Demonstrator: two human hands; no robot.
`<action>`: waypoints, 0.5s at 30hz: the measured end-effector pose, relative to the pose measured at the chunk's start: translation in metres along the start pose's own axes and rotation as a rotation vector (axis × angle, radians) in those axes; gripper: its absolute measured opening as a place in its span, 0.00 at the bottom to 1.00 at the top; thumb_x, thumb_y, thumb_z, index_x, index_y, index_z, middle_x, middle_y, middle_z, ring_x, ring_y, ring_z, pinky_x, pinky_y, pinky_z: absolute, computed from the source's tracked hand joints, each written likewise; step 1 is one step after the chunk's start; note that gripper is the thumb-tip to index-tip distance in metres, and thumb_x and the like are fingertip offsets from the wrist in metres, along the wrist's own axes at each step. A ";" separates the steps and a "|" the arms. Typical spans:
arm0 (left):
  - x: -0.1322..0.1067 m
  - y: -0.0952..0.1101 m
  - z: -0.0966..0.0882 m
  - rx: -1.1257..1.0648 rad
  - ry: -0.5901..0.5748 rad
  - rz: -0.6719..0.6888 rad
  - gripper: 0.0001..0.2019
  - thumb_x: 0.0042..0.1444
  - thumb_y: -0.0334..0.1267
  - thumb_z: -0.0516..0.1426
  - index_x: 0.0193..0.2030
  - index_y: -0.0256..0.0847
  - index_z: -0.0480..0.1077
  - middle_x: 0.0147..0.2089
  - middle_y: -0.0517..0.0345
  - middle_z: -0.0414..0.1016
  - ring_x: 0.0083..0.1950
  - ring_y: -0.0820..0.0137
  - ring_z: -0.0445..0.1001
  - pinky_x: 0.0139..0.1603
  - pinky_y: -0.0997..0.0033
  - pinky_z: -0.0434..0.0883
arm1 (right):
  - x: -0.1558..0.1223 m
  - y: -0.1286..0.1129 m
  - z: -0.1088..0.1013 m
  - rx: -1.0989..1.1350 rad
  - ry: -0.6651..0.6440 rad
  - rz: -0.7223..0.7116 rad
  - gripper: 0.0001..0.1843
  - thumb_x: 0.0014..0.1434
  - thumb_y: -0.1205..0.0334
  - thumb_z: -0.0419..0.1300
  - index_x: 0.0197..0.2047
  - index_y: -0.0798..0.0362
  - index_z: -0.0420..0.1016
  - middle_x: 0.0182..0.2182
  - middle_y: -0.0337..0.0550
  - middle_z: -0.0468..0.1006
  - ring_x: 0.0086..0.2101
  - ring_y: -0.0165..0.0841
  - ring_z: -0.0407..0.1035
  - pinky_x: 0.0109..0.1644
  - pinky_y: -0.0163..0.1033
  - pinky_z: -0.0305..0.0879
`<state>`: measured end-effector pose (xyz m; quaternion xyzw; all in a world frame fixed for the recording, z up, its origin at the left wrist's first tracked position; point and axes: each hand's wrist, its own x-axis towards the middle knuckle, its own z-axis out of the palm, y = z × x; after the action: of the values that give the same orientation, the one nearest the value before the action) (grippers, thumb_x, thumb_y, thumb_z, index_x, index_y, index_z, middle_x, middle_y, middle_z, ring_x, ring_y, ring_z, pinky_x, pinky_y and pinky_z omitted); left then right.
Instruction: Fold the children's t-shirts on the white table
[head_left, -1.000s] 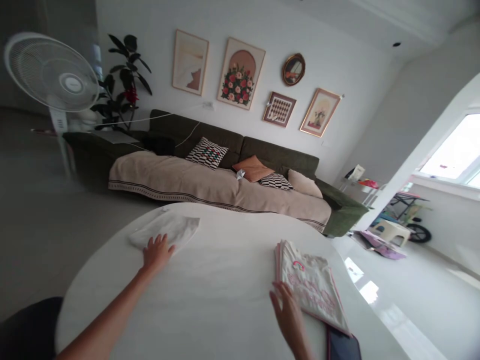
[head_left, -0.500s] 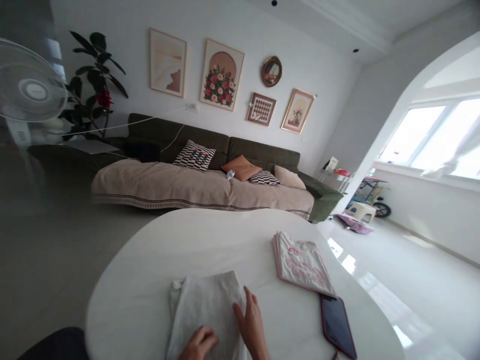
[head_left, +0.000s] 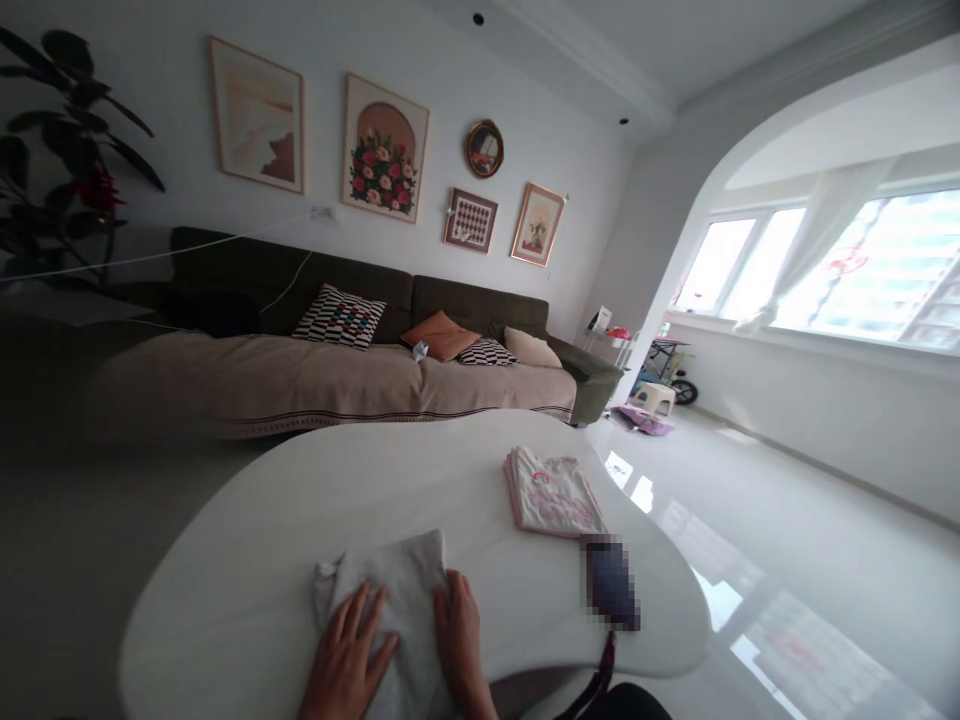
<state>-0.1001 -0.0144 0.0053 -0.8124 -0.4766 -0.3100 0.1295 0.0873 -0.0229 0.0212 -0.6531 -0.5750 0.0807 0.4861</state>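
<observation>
At the far left a dark leafy plant (head_left: 45,160) stands by the wall, with a long green sofa (head_left: 360,330) under framed pictures (head_left: 385,147) running across the back of the room. In front, the white oval worktop (head_left: 300,500) carries a folded grey garment (head_left: 397,610) at its near edge. The garment's long axis runs from the person out toward the sofa, leaning slightly to the right, and its far end is a squared-off fold. The left hand (head_left: 345,660) lies flat on the garment's near left part, fingers spread and stretched out, gripping nothing. Just beside it, the right hand (head_left: 459,640) rests flat along the garment's right edge, fingers straight and together, also not clasping. Further right, well apart from the grey piece, lies a folded white shirt with pink print (head_left: 553,492). A dark flat device (head_left: 611,582), blurred out, lies near the shirt's close corner at the worktop's right rim.
</observation>
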 end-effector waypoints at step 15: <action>0.003 -0.006 0.004 -0.042 -0.028 0.001 0.25 0.53 0.50 0.54 0.55 0.41 0.68 0.58 0.47 0.69 0.57 0.58 0.68 0.52 0.61 0.71 | 0.004 0.001 0.001 0.053 0.011 0.010 0.11 0.61 0.60 0.48 0.44 0.49 0.69 0.35 0.45 0.76 0.36 0.37 0.73 0.41 0.40 0.68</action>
<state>-0.1029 -0.0072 0.0037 -0.8193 -0.4715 -0.3086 0.1058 0.0886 -0.0187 0.0220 -0.6435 -0.5667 0.0947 0.5058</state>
